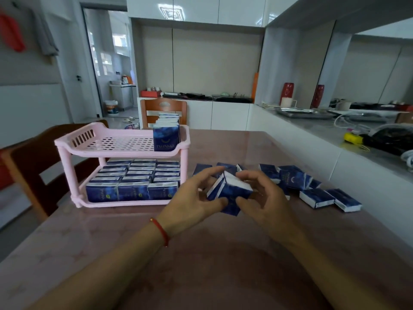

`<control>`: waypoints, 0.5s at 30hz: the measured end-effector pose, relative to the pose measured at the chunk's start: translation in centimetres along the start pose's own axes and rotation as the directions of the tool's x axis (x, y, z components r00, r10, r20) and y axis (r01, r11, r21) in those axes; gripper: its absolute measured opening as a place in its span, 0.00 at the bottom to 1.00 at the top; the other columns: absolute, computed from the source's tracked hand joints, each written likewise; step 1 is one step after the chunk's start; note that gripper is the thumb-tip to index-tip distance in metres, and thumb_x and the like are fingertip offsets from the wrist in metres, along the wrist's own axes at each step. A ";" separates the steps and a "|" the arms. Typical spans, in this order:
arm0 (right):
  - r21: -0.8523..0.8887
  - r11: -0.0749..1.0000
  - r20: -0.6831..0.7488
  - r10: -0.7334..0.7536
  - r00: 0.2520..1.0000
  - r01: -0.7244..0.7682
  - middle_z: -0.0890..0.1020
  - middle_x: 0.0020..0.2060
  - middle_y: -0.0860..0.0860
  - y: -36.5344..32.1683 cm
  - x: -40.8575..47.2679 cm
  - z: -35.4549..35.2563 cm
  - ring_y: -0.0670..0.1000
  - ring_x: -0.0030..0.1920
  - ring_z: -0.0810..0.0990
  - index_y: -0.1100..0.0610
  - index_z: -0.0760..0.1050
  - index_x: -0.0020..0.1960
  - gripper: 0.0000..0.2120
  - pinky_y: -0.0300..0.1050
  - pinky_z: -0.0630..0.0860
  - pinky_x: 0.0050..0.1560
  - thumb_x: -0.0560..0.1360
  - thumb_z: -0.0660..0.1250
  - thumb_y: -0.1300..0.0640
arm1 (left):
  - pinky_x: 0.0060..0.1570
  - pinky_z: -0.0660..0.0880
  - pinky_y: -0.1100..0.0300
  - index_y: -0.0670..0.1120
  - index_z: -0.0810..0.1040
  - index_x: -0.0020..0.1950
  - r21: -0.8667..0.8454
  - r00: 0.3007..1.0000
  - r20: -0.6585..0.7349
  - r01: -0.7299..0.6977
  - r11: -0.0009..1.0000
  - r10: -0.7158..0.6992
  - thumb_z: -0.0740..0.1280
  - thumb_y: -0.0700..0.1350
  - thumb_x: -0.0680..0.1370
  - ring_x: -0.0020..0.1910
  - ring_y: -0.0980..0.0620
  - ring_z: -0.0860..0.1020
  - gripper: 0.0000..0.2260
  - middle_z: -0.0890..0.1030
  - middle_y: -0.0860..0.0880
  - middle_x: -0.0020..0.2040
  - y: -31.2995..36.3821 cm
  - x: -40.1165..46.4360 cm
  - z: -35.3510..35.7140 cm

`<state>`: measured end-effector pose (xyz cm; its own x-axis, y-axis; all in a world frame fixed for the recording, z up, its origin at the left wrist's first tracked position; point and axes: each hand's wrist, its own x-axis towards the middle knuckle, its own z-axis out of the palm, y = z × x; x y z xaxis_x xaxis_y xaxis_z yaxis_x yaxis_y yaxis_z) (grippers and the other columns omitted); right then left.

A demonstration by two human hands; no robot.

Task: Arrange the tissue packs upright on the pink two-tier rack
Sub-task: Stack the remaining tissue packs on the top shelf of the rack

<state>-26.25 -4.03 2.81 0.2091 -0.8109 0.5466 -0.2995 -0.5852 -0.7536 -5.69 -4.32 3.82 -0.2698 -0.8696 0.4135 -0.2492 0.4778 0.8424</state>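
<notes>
Gripping a few packs [230, 190] between both hands [196, 198] [263, 195], fingers curled round them, squaring them for the rack [73, 148] at left.

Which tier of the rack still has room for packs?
The top tier: it holds only one row of packs at its right end, while the bottom tier is packed full.

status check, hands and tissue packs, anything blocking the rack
Left hand and right hand gripping packs. Rack bottom tier full, top tier one row. Loose packs on table, nothing blocking.
</notes>
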 end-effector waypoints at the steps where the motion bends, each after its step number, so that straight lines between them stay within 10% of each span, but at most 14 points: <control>1: 0.009 1.000 0.031 -0.015 0.999 0.015 0.80 0.59 0.46 -0.5 0.1 0.3 0.49 0.60 0.80 0.48 0.74 0.63 0.21 0.51 0.81 0.57 0.72 0.72 0.59 | 0.49 0.77 0.67 0.54 0.71 0.73 0.093 0.999 0.026 -0.042 0.995 0.040 0.76 0.40 0.74 0.51 0.57 0.82 0.30 0.83 0.52 0.55 0.6 -0.5 -1.0; 5: 0.070 0.995 0.142 -0.078 0.987 0.068 0.80 0.60 0.45 -2.7 1.2 2.4 0.50 0.63 0.79 0.49 0.74 0.64 0.24 0.51 0.80 0.60 0.70 0.74 0.58 | 0.54 0.79 0.62 0.57 0.72 0.71 0.357 0.988 0.104 -0.142 0.923 0.112 0.77 0.49 0.73 0.53 0.59 0.82 0.29 0.83 0.58 0.57 2.3 -2.3 -4.9; 15: 0.150 0.981 0.047 -0.129 0.991 0.121 0.80 0.56 0.39 -6.7 5.3 9.0 0.45 0.58 0.79 0.44 0.73 0.62 0.17 0.45 0.79 0.57 0.74 0.67 0.55 | 0.53 0.83 0.53 0.54 0.77 0.61 0.320 0.992 -0.127 0.028 0.947 0.014 0.77 0.43 0.73 0.54 0.55 0.83 0.19 0.83 0.53 0.56 6.4 -2.3 -16.8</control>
<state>-14.73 -4.47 7.52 0.2893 -0.7280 0.6215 -0.1291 -0.6730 -0.7283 8.93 -1.34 14.06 -0.1531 -0.8717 0.4655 -0.5413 0.4681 0.6985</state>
